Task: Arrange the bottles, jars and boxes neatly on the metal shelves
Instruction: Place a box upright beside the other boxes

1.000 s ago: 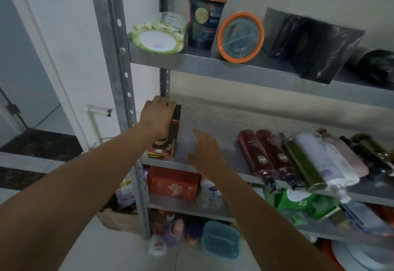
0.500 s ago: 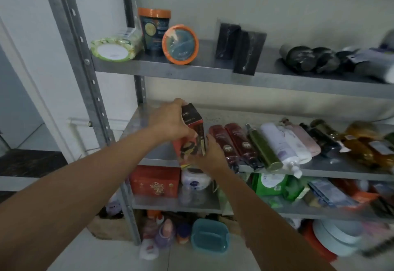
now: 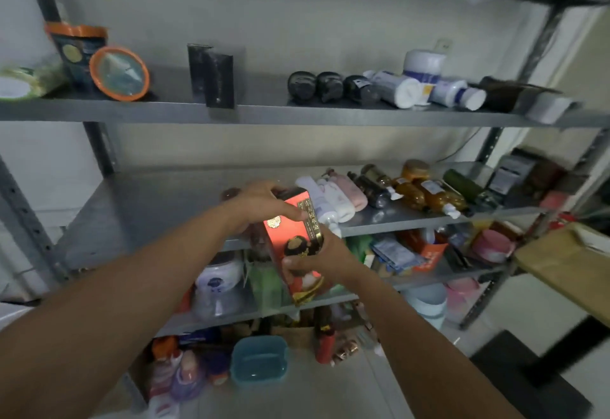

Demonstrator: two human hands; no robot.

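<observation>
Both hands now hold a tall red box [image 3: 292, 237] clear of the shelving. A second ago it stood on edge at the left end of the middle shelf [image 3: 158, 200] under the left hand alone, while the right hand lay flat nearby. It has since been lifted and carried to the right, with its printed red face turned toward the camera.

The left hand [image 3: 260, 204] grips the box's top end, and the right hand [image 3: 317, 263] grips its lower half. The box is slightly tilted in front of the shelf edge.

- **Left of the left hand:** bare metal shelf.
- **Just behind and right of the hands:** a row of bottles [image 3: 409, 192] lying down.
- **Above the hands:** the upper shelf [image 3: 264, 115] carries orange-lidded jars [image 3: 119, 73], two black boxes [image 3: 214, 75] and tubes, with a white wall behind.
- **Below the hands:** a teal tub [image 3: 259, 361] sits on the pale floor.
- **Far right of the right hand:** a cardboard box [image 3: 567, 263].
</observation>
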